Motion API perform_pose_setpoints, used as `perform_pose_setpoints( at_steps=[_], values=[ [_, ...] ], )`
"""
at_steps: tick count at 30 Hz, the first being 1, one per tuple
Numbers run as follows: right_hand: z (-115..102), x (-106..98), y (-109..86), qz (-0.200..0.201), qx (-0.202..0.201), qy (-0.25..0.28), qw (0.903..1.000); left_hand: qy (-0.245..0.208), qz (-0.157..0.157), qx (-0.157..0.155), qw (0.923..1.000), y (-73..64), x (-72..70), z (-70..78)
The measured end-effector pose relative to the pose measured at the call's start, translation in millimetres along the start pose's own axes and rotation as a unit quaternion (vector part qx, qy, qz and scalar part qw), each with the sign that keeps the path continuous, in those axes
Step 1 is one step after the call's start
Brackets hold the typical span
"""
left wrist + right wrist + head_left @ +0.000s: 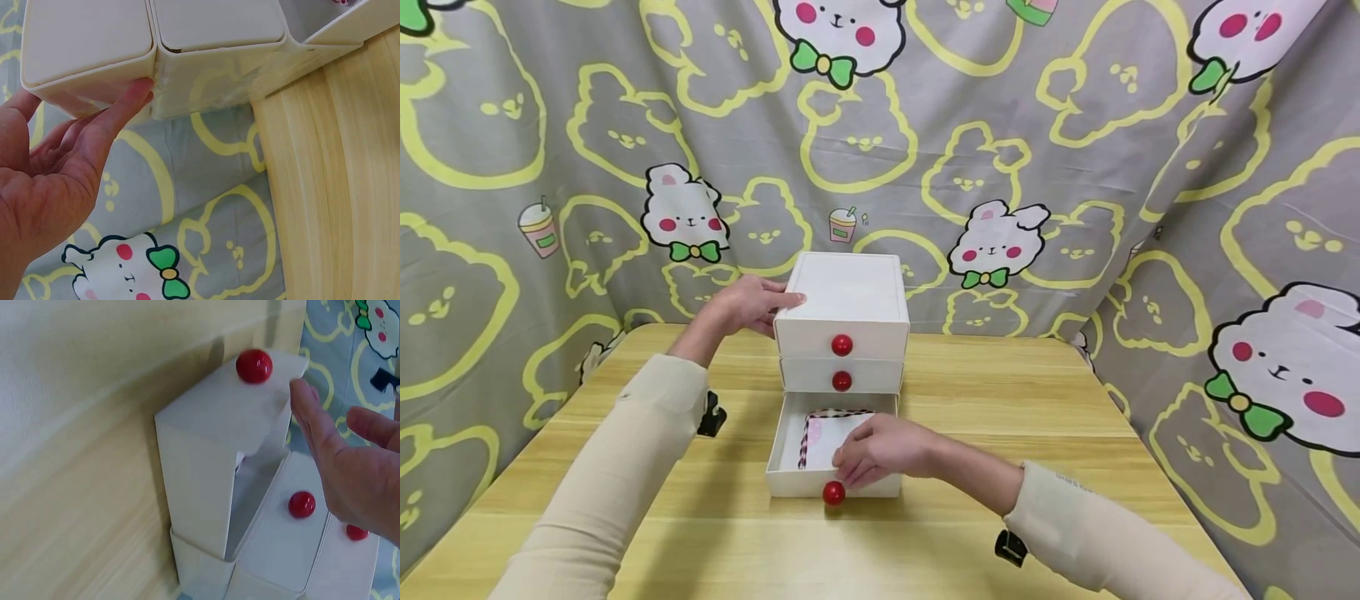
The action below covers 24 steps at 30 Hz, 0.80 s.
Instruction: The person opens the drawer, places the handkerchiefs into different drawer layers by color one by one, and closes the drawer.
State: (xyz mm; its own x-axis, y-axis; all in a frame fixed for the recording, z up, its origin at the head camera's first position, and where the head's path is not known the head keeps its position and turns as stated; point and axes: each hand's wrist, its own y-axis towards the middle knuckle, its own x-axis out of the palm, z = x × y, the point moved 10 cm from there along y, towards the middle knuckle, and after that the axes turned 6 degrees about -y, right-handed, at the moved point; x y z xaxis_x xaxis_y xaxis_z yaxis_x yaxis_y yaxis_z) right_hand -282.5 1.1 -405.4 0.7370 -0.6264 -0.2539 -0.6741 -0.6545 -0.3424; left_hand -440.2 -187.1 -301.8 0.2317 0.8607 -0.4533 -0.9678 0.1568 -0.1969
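Note:
A white three-drawer box (842, 287) stands on the table with its bottom drawer (782, 483) pulled out. In that drawer lies a flat white piece with a dark red-and-white edging (812, 433) and a pink pattern, partly covered by my right hand (887, 450). The right fingers hover around the drawer's front edge beside its red knob (834, 492); in the right wrist view they are extended and apart from the knob. My left hand (748, 302) rests on the box's upper left, thumb on top. Its other fingers press along the side (94, 137).
Red knobs mark the closed top drawer (808, 340) and middle drawer (805, 375). The wooden table (1000, 400) reaches to a patterned grey curtain (880, 167) behind and at the sides. A black clip-like device (1011, 547) sits below the right sleeve.

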Motion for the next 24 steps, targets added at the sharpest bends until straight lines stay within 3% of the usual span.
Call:
perform_pose_setpoints(
  at_steps=[6,12,18,24],
  values=[
    [20.2,31.7,-5.7,-0.072,0.038,-0.011,0.9966,-0.001,-0.004,0.000,1.0000,-2.0,1.0,1.5],
    [42.8,46.7,-6.4,-0.104,0.077,-0.007,0.9915,0.001,-0.002,-0.001,1.0000,-2.0,0.8,1.7],
    [56.8,47.0,-0.8,-0.085,0.103,0.032,0.9905,-0.001,-0.003,0.000,1.0000,-2.2,0.7,2.2],
    [56.8,45.2,5.7,-0.057,0.090,0.064,0.9923,-0.003,-0.001,-0.002,1.0000,-1.8,0.5,1.9]
  ],
)
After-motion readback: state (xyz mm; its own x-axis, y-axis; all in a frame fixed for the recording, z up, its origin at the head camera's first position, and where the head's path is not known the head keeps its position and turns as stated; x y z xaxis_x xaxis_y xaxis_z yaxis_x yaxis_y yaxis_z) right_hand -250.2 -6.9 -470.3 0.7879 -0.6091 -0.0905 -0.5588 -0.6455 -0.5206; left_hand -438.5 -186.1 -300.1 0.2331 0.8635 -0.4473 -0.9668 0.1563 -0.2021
